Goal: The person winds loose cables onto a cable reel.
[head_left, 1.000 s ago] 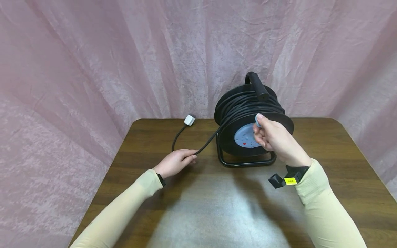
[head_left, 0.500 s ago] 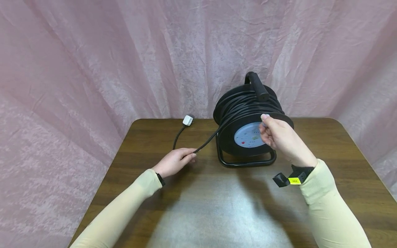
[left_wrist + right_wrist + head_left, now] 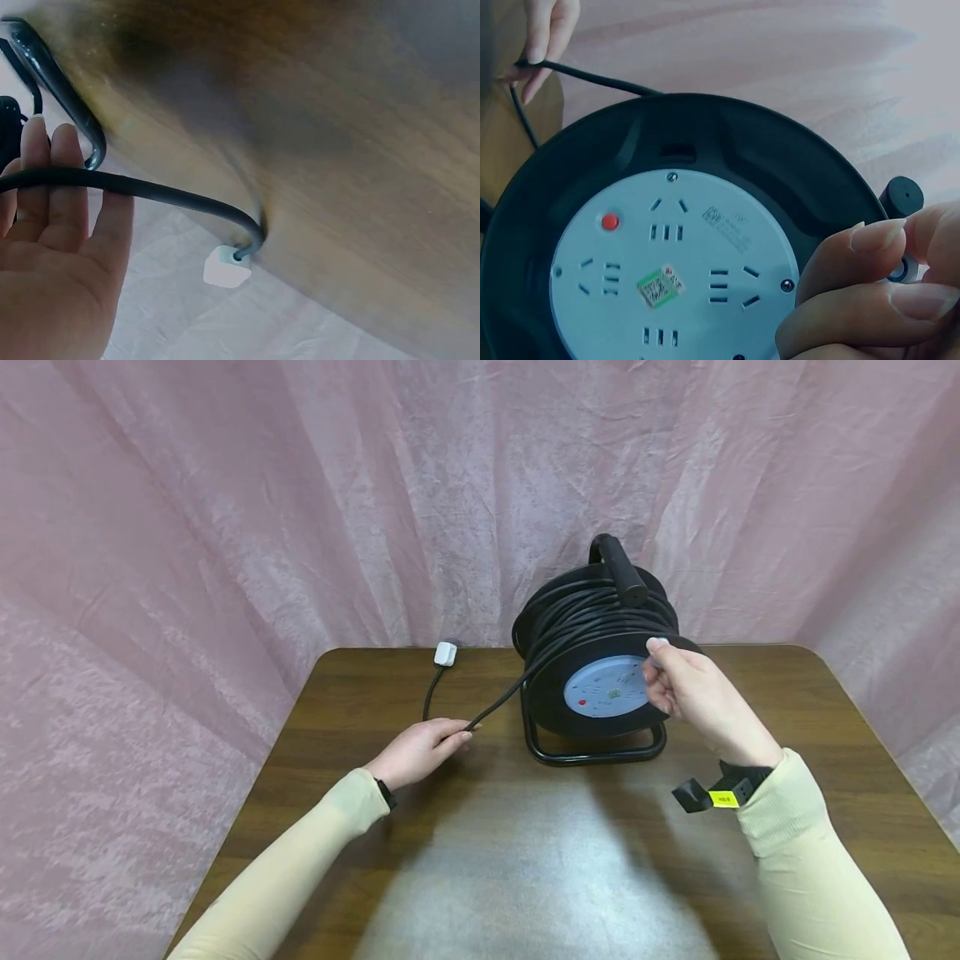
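Observation:
A black cable reel [image 3: 540, 710] stands on the table, many turns of cord wound on its drum. Its pale blue socket panel [image 3: 682, 247] has a red button. My right hand [image 3: 686, 681] pinches the small winding knob [image 3: 901, 268] at the panel's right edge; curled fingers hide most of it. Left of the reel, my left hand [image 3: 423, 750] holds the loose black cord [image 3: 498, 702] between thumb and fingers. In the left wrist view this cord [image 3: 165, 193] crosses the fingers. Beyond the hand, the cord's white plug [image 3: 445, 653] lies near the table's back edge.
The brown wooden table [image 3: 510, 860] carries everything. Behind it hangs a pink curtain [image 3: 375, 502]. The reel's carrying handle [image 3: 622, 568] rises above the drum. A black wrist device [image 3: 731, 789] with a yellow label sits at my right wrist.
My right hand has moved to the right with the knob, and the socket panel has turned slightly. The plug has shifted a little left. My left hand keeps hold of the cord, nearly still.

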### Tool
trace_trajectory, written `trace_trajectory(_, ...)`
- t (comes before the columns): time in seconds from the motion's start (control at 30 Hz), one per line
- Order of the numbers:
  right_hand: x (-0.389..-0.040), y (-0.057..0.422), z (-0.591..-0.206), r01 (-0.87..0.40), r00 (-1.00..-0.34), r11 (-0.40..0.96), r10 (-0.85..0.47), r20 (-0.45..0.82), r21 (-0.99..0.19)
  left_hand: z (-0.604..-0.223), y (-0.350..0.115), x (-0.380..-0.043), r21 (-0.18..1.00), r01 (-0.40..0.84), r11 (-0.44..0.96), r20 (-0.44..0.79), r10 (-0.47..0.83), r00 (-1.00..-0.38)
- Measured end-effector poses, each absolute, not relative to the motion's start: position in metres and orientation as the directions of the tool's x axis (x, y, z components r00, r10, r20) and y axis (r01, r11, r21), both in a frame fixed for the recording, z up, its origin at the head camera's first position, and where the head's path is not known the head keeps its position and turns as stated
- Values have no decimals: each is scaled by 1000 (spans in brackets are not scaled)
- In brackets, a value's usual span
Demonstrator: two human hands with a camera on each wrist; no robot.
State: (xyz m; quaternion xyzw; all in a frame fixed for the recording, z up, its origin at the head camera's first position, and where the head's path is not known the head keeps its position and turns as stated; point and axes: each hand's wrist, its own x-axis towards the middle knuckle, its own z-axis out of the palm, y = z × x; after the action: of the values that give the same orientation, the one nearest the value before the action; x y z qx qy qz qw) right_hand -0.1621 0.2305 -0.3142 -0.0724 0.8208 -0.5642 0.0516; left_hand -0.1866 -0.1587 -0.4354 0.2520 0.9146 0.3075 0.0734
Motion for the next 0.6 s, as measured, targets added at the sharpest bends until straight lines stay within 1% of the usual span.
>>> trace_trajectory(0.1, -161, 234, -315, -51, -988, 365, -157, -7, -930, -435, -159, -187, 586, 408, 700, 9, 498, -867)
trace_trajectory(0.23, -160, 237, -316, -36, -992, 377, -128, -14, -925, -434, -158, -189, 567, 414, 712, 22, 489, -872)
trace_trajectory(0.47, -160, 247, -320, -54, -986, 404, -165, -15, -913, -438, -161, -191, 528, 439, 727, 55, 486, -872)
trace_trajectory(0.6, -161, 251, -323, -43, -988, 424, -152, -25, -905, -438, -161, -191, 519, 436, 735, 55, 480, -876)
